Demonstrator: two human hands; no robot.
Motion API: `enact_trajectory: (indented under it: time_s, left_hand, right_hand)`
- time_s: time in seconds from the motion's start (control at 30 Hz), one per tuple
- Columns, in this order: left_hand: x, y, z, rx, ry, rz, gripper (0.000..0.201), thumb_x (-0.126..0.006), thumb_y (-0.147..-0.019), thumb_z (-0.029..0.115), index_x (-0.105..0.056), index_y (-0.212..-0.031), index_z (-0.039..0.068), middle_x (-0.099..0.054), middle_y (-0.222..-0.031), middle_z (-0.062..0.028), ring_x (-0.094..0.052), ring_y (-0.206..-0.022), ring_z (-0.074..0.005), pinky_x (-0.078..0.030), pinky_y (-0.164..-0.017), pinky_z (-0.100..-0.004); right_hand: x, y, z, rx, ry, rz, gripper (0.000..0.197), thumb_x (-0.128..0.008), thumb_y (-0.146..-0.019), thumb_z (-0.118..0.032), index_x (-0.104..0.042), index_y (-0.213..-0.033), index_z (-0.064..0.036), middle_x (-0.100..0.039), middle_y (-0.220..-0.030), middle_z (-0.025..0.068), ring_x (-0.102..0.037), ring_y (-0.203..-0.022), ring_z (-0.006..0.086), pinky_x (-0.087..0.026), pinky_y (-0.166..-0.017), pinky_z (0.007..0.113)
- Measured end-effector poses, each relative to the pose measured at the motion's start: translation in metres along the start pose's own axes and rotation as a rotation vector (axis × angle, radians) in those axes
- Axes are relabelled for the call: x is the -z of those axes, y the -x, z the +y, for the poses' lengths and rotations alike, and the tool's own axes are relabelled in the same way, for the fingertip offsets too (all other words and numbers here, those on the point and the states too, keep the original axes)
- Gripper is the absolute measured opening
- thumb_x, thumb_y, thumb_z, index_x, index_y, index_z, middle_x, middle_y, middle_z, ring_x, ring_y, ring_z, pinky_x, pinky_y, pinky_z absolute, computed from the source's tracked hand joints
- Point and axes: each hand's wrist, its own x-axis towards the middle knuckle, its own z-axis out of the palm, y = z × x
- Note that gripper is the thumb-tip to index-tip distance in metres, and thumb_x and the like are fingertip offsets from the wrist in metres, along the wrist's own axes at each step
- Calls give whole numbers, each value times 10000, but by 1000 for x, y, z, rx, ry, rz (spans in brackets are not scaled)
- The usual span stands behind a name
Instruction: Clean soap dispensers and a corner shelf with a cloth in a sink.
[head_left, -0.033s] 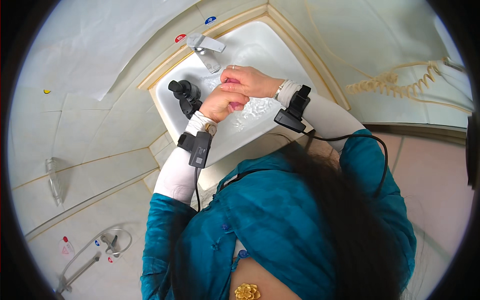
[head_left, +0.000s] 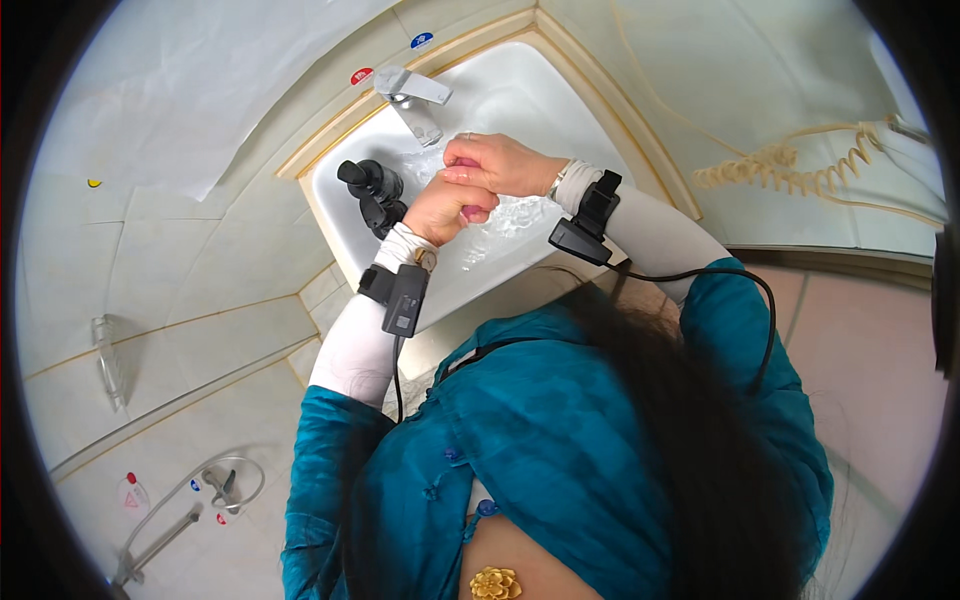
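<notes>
Over the white sink, my left hand and my right hand are pressed together, fingers closed. Between them is a small pink thing that shows only at the edges of my grip; its kind is hidden. My right hand lies across the far side of my left. Just beyond them is the chrome faucet, its lever turned to the right. Rippling water shows in the basin below my hands.
Two dark bottles, one a black-topped bottle and a second dark bottle, stand at the sink's left side, close to my left wrist. A coiled cream cord hangs on the right wall. A shower hose is at lower left.
My left wrist and forearm have shifted very slightly to the right. Both hands keep their grip on the pink thing, and the water's ripples differ.
</notes>
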Motion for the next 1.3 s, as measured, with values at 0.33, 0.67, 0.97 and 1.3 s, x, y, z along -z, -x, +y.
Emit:
enact_trajectory:
  time_s: [0.33, 0.67, 0.97, 1.3]
  left_hand:
    - [18, -24, -52, 54, -518, 421, 305, -713, -629, 20, -586, -907, 21, -626, -786, -93, -598, -639, -166, -461, -504, -307]
    - [-14, 44, -41, -417, -750, 491, 718, -764, -693, 57, -439, -1331, 7, -617, -1102, -119, -617, -974, -169, -506, -855, -291]
    - [32, 193, -57, -552, -393, 499, 603, -775, -778, 61, -482, -1302, -3, -584, -1171, -81, -598, -1058, -164, -511, -891, -284]
    - [137, 455, -129, -705, 183, 896, 365, -476, -1010, 295, -534, -1219, 0, -648, -1078, -88, -642, -974, -163, -548, -832, -318]
  right_hand:
    - [-34, 4, 29, 22, 103, 131, 263, -516, -928, -272, -552, -836, -28, -619, -802, 175, -598, -781, 376, -466, -710, 461]
    - [-38, 37, -6, -501, -708, 186, 311, -449, -1014, -299, -607, -985, -33, -560, -772, -7, -499, -646, 66, -425, -568, 233]
    - [-133, 14, -103, -346, -657, -35, 488, -694, -877, -220, -532, -1300, -39, -625, -970, 17, -544, -750, 62, -456, -620, 217]
    - [-369, -77, -239, -244, -585, -400, 451, -723, -834, -65, -549, -1243, 16, -637, -945, -3, -556, -783, 37, -449, -656, 184]
